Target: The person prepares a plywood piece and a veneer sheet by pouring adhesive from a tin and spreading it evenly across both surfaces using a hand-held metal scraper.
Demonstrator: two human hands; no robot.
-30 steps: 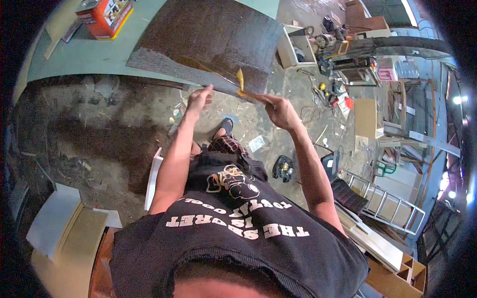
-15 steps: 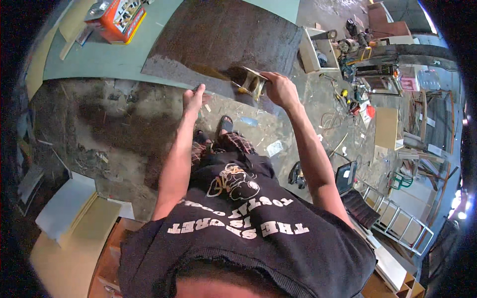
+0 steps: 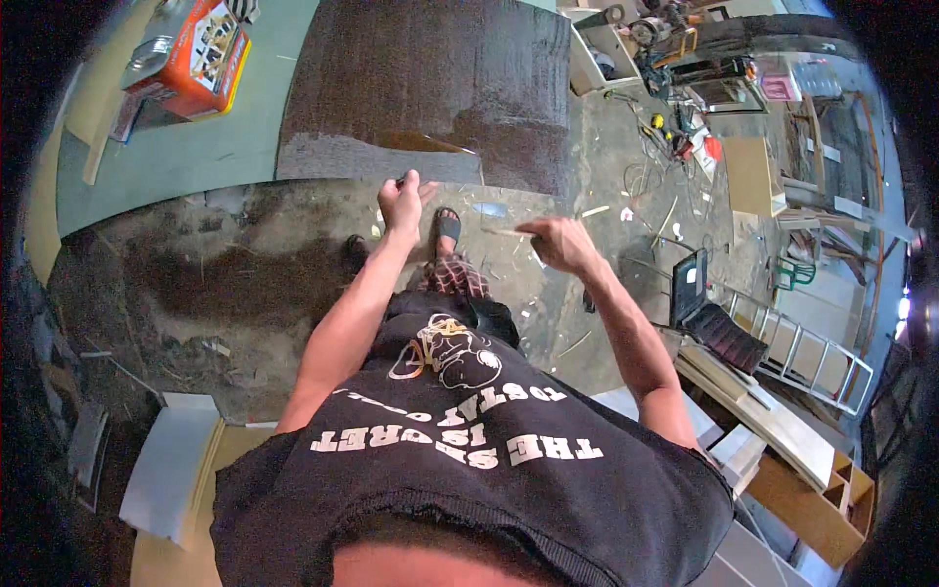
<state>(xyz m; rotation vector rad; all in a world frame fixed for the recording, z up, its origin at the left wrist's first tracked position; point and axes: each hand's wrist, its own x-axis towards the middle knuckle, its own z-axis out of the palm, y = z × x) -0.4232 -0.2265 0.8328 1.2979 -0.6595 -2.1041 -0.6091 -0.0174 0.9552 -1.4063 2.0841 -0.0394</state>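
A dark brown sheet [image 3: 421, 78] lies on the pale green board [image 3: 215, 157], its surface wet-looking and streaked. Along the near edge runs a duller grey band, with a glossy amber streak of liquid [image 3: 440, 144] beside it. My right hand [image 3: 558, 245] is closed on a thin flat spreader [image 3: 504, 232], seen edge-on, just off the sheet's near right edge. At that edge, farther left, my left hand [image 3: 401, 207] is partly curled with its thumb up. Something dark shows between its fingers, but I cannot tell what.
A red-orange tin [image 3: 201, 59] stands on the board at the far left. Scraps and tools litter the concrete floor [image 3: 606, 235]. On the right are a metal ladder [image 3: 812, 362], a laptop-shaped black item [image 3: 719, 323] and stacked boards [image 3: 773, 421]. My sandalled foot [image 3: 448, 225] is below.
My right hand has drawn the spreader back toward me, off the sheet, and turned it edge-on. My left hand stays by the near edge. The whole view has shifted and turned somewhat.
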